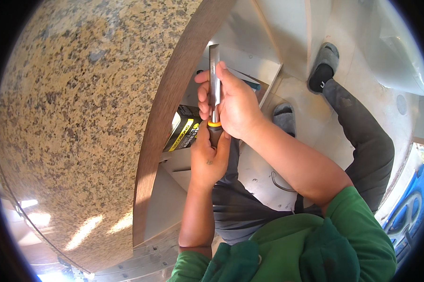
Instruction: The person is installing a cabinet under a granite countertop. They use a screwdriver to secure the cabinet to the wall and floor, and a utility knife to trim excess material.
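A wood chisel (pixel 214 63) with a flat steel blade and a dark handle with a yellow ring points away from me, its blade end at the top. My left hand (pixel 207 160) is closed round the handle. Higher up, my right hand (pixel 240 103) has its fingers curled at the blade, which lies between thumb and fingertips. The underside of the handle is hidden by my left hand. Both hands are in the air beside the wooden edge (pixel 156 113) of a granite countertop (pixel 85 122).
Below the counter edge, a black and yellow box (pixel 181 131) stands in a white cabinet (pixel 249 35). My legs and slippered feet (pixel 325 58) are on the tiled floor. Clear plastic sheeting (pixel 393 51) hangs at the upper right; a blue object (pixel 412 207) stands at the lower right.
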